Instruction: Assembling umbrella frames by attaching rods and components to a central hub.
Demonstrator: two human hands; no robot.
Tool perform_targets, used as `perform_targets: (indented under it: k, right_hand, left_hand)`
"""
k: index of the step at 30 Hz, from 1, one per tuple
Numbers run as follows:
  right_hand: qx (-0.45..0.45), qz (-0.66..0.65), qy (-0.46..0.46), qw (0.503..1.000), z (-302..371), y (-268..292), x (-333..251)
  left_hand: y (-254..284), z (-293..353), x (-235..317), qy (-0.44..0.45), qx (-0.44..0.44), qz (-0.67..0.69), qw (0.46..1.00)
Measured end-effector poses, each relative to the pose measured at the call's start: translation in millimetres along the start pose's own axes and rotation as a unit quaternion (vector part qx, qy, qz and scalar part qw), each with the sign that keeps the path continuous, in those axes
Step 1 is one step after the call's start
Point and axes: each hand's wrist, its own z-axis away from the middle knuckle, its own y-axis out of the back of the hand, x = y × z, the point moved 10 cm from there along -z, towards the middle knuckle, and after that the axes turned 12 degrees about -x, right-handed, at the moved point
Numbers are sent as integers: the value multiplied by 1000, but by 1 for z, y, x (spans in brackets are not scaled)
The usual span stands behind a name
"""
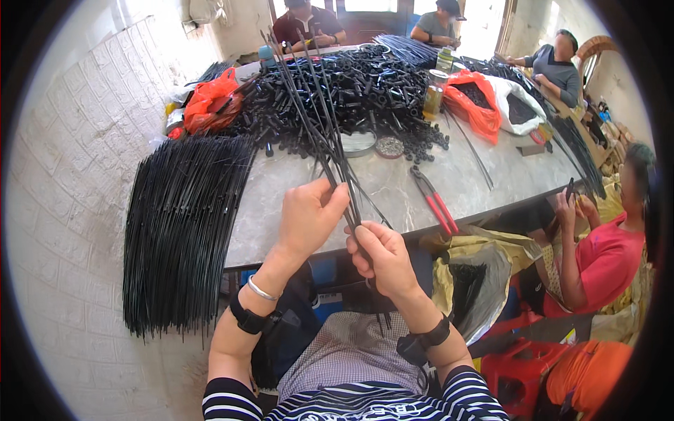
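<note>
A loose bunch of thin black rods [338,160] slants up and away in front of me, its far ends fanned apart. My right hand [382,254] is closed round the lower part, thumb on top. Higher up, my left hand [309,216] is closed against the same rods, with its fingertips partly hidden. A few lower ends hang past my right hand over my checked apron [344,351]. Pliers with red handles [435,203] lie on the table to the right of the rods.
A thick stack of black rods [186,231] overhangs the grey table [281,224] at left. Behind is a heap of black tubular parts [337,88]. A red bag [472,95] and a white bag [518,105] stand right. An open sack [484,281] sits beside me. Several people work around.
</note>
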Motion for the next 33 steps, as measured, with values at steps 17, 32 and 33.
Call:
perform_targets:
  k: [17, 32, 33]
  right_hand:
    - [137, -67, 158, 976, 14, 62, -72]
    - [30, 324, 130, 937, -4, -10, -33]
    - [19, 317, 131, 939, -5, -11, -32]
  left_hand:
    - [62, 11, -6, 15, 171, 210, 963]
    - [-6, 19, -17, -6, 117, 373, 920]
    - [-7, 19, -15, -5, 117, 375, 919]
